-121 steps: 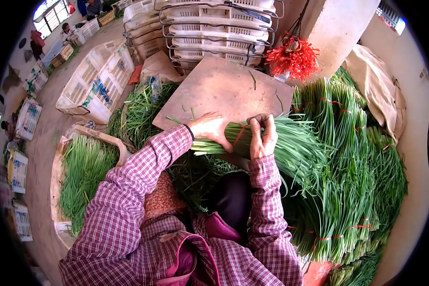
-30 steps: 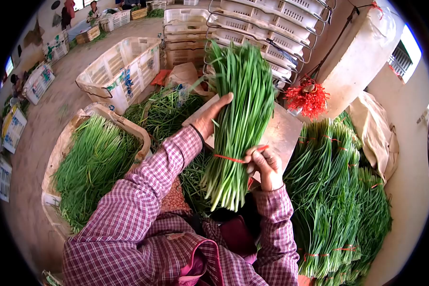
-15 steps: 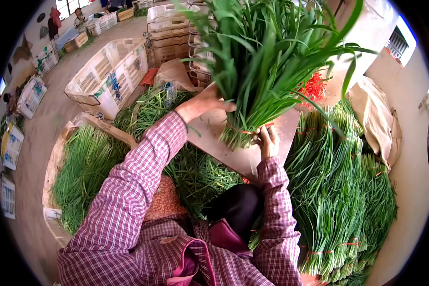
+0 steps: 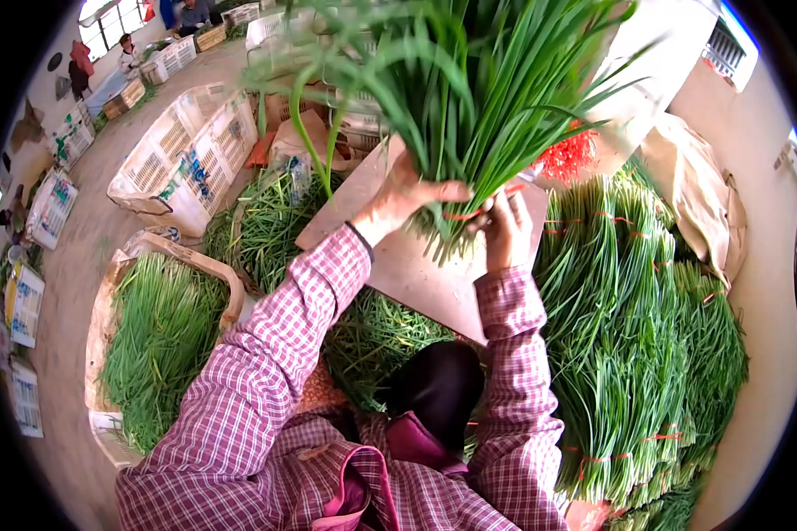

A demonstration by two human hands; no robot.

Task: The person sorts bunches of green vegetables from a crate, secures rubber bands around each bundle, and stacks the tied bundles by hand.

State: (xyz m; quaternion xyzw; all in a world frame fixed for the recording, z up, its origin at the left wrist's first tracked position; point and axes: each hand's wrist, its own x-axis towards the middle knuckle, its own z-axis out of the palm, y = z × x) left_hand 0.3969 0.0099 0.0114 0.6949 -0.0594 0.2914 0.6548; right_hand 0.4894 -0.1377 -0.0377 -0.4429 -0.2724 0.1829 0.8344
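Note:
A large bunch of green leafy stalks [image 4: 491,106] stands upright above a flat board [image 4: 434,281], its leaves fanning up and its cut ends pointing down. My left hand [image 4: 407,196] wraps the bunch from the left, near its base. On the other side my right hand [image 4: 505,226] is closed at the red tie around the lower stalks; its fingertips are partly hidden. Tied bunches [image 4: 611,345] with red bands are piled to the right of the board. Loose greens [image 4: 376,341] lie below and left of the board.
A crate of greens [image 4: 164,336] stands at the left, with an empty white crate [image 4: 186,159] behind it. Red ties [image 4: 568,157] hang by a pillar. Beige cloth [image 4: 695,195] lies at the right wall. People [image 4: 128,53] sit far back at the left.
The bunch, earlier held low across the board and then upright nearer my body, is now raised over the board with leaves spread. Both hands stay around its base; the view has shifted slightly.

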